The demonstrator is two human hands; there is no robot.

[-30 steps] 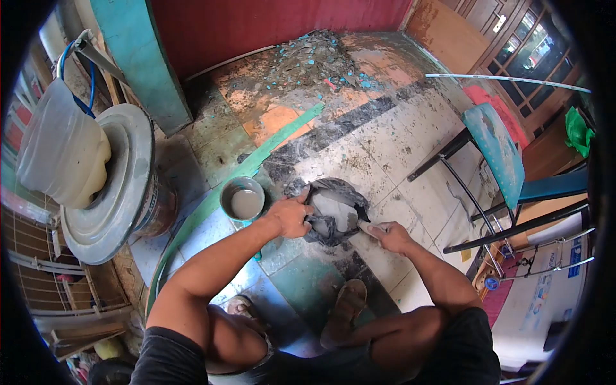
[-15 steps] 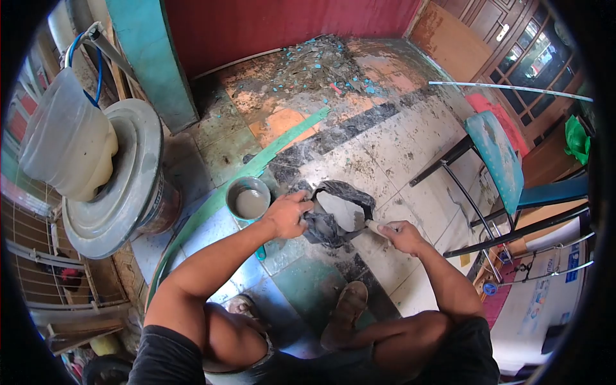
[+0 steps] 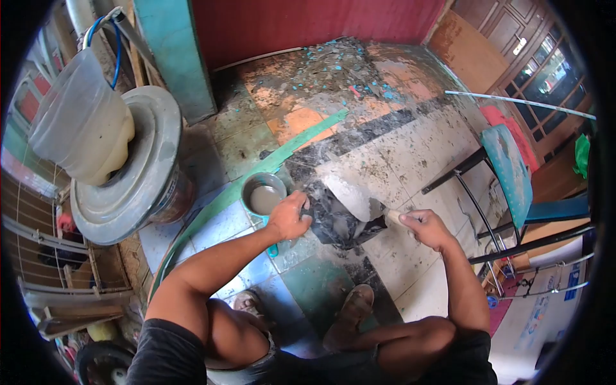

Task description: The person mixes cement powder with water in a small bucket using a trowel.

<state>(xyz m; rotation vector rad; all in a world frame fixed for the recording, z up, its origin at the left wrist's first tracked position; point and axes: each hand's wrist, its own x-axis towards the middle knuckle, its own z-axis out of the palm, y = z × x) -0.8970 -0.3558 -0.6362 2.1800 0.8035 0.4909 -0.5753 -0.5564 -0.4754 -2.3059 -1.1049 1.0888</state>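
Note:
My right hand (image 3: 427, 229) is closed round the pale handle of a trowel (image 3: 395, 217). Whitish-grey powder (image 3: 348, 195) covers its blade, which is over a crumpled black plastic bag (image 3: 333, 232) on the floor. More grey powder shows inside the bag. At the bag's left edge, my left hand (image 3: 291, 217) has its fingers curled on the plastic. Just left of that hand stands a teal dipper (image 3: 246, 204) with grey liquid in it. The dipper's handle (image 3: 273, 249) sticks out below my left forearm.
A lidded bucket (image 3: 138, 192) at left carries a cut clear plastic container (image 3: 80, 122). A green strip (image 3: 289, 151) crosses the tiles. Rubble (image 3: 340, 64) lies by the red wall. A teal chair (image 3: 507, 167) and a thin white rod (image 3: 520, 104) are at right.
The trowel has risen out of the bag's mouth with powder on its blade, and my right hand has come up slightly. My left hand remains at the bag's edge. The view has shifted.

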